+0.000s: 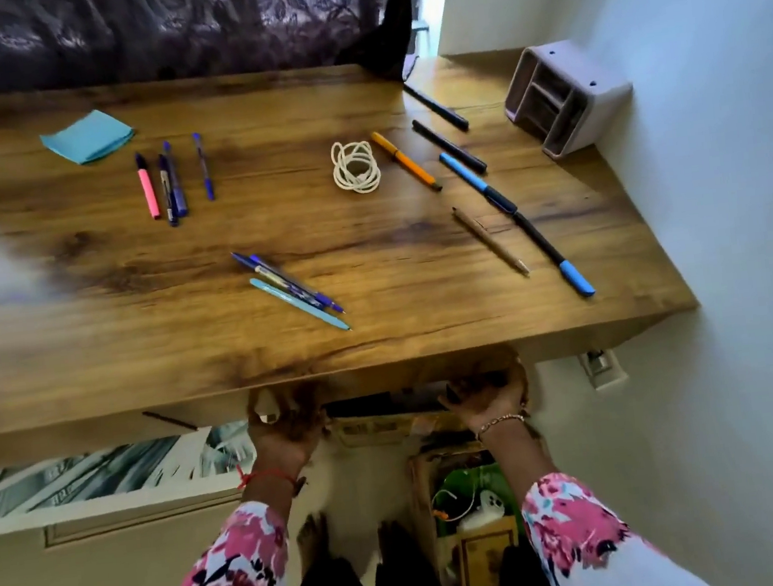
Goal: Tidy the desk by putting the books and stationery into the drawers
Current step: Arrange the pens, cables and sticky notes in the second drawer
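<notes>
Reaching under the front edge of the desk (90, 326), at lower centre of the frame, both hands are working in the shadow where a drawer would sit. The left hand (289, 424) is turning palm-up with its fingers curling against the desk's underside; blur is hiding whether they are gripping anything. The right hand (487, 392) is curling its thumb and fingers round the right end of a dark slab (387, 401) that is lying level between the two hands. Whether that slab is a book or a drawer front, I cannot tell. Taking it from both ends is probably serving to feed it in straight under the low edge.

At lower left a drawer (111, 512) is standing open, showing a printed sheet (106, 474) inside, so one place is ready to take things.

Most of the stationery is lying out on the desktop. Four pens (168, 187) are lying side by side at upper left, just below the sticky notes (87, 136). Another bunch (293, 291) is lying at centre, close to the front edge and within easy reach. More pens (482, 176) are spreading across the right. A coiled cable (356, 167) is sitting among them, and a tipped organiser (564, 96) is resting at upper right.

Judging by this, the tidying is at an early stage.
</notes>
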A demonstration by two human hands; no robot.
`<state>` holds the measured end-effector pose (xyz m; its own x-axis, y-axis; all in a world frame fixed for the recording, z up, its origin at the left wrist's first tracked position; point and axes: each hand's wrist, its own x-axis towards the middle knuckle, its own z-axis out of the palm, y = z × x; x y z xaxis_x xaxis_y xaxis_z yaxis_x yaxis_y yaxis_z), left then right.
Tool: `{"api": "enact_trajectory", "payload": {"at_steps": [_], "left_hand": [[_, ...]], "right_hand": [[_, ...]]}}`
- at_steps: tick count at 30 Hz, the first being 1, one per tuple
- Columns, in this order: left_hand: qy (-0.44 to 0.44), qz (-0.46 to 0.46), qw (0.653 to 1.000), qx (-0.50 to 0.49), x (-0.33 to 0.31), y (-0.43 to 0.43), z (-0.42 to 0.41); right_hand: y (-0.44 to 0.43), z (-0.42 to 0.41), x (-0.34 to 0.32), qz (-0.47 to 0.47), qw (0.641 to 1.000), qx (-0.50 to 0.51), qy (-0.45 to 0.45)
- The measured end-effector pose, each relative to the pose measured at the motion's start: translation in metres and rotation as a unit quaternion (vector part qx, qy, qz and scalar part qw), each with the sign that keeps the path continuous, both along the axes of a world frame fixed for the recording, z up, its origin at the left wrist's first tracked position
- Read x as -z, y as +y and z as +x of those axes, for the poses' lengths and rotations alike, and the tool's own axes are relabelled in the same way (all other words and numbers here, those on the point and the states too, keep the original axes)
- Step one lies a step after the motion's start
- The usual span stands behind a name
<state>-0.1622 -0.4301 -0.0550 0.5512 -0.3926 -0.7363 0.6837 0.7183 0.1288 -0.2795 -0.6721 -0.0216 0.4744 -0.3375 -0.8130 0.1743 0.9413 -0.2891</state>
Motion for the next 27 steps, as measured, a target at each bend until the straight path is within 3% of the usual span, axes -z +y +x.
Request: {"api": "enact_trajectory", "payload": {"at_steps": [4, 10, 16, 18, 20, 22, 24, 27], "left_hand": [[0.017, 0.060, 0.998, -0.013, -0.014, -0.003, -0.008], [0.049, 0.070, 0.996, -0.007, -0.010, 0.003, -0.041], [0.049, 0.086, 0.993, 0.068, -0.027, 0.035, -0.093], [0.053, 0.141, 0.980, 0.132, -0.039, 0.049, -0.114], [0.010, 0.219, 0.942, 0.253, -0.060, 0.062, -0.136], [-0.120, 0.298, 0.854, 0.409, -0.089, 0.076, -0.156], [-0.295, 0.344, 0.743, 0.493, -0.122, 0.091, -0.170], [-0.534, 0.359, 0.601, 0.474, -0.161, 0.105, -0.184]], "right_hand": [[-0.002, -0.012, 0.002, -0.003, 0.999, -0.027, 0.018], [0.013, -0.048, 0.006, -0.011, 0.998, -0.041, 0.038], [0.037, -0.105, 0.010, -0.033, 0.995, -0.063, 0.070], [0.046, -0.125, 0.006, -0.037, 0.993, -0.073, 0.087], [0.058, -0.144, -0.004, -0.064, 0.982, -0.123, 0.132], [0.071, -0.159, -0.026, -0.144, 0.940, -0.238, 0.197], [0.082, -0.171, -0.055, -0.287, 0.857, -0.349, 0.249], [0.104, -0.186, -0.101, -0.521, 0.714, -0.399, 0.245]]}}
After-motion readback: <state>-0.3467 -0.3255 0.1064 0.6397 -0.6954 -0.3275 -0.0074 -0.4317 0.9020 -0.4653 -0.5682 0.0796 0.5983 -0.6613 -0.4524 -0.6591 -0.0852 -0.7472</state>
